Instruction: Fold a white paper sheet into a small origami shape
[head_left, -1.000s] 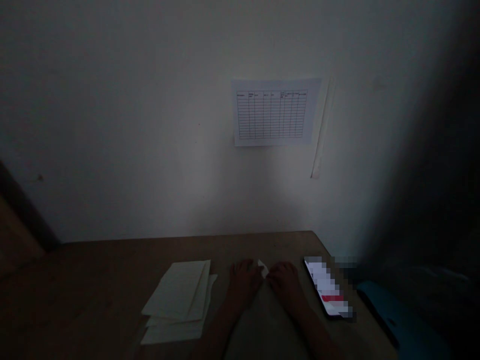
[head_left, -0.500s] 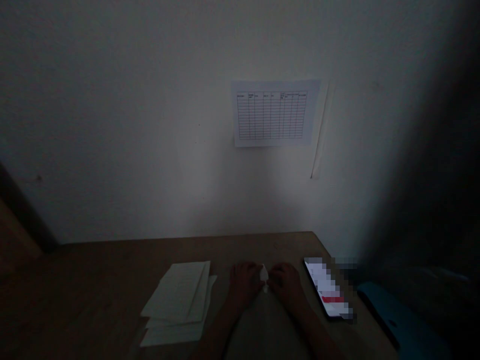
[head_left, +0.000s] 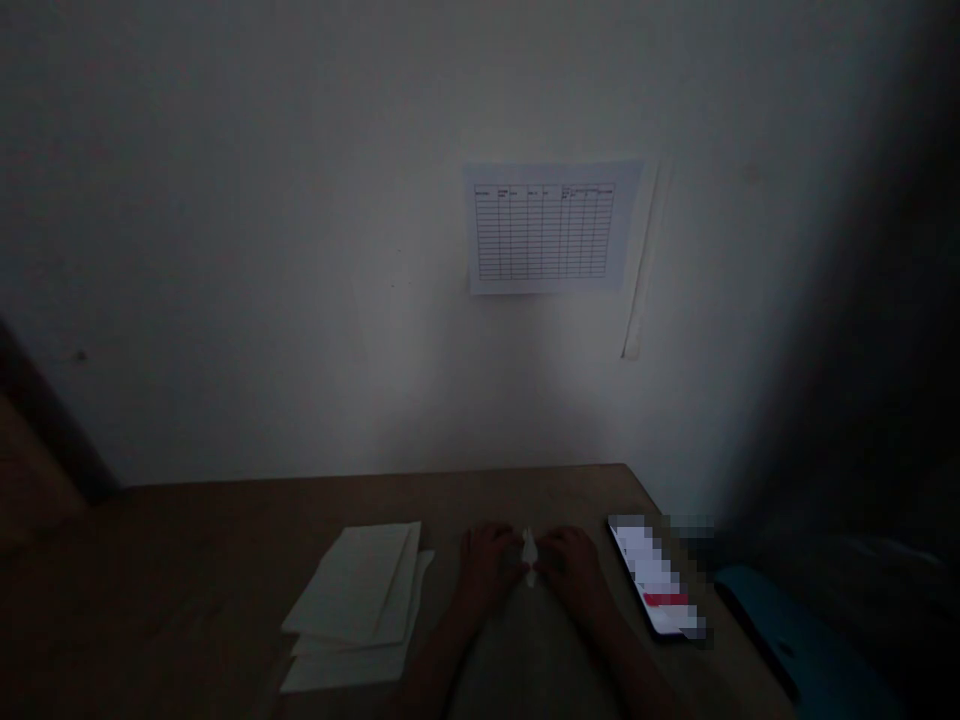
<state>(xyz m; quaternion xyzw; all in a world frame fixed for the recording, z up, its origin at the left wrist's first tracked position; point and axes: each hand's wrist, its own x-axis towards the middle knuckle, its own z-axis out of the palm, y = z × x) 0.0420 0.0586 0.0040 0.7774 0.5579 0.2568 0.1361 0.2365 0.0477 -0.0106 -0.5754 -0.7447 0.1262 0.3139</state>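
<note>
We're over a brown wooden worktop point(head_left: 187, 570), a stack of cream paper sheets point(head_left: 349, 590) off to the left, and there: our left hand point(head_left: 487, 568) and right hand point(head_left: 571, 572) side by side, fingers point(head_left: 517, 562) clenched from both sides on a small white paper piece point(head_left: 529, 558), upright between them!

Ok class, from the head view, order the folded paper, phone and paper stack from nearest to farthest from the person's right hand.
1. Small folded white paper, touching the right hand, on its inner side.
2. Phone, to that hand's right.
3. Paper stack, beyond the left hand.
</note>
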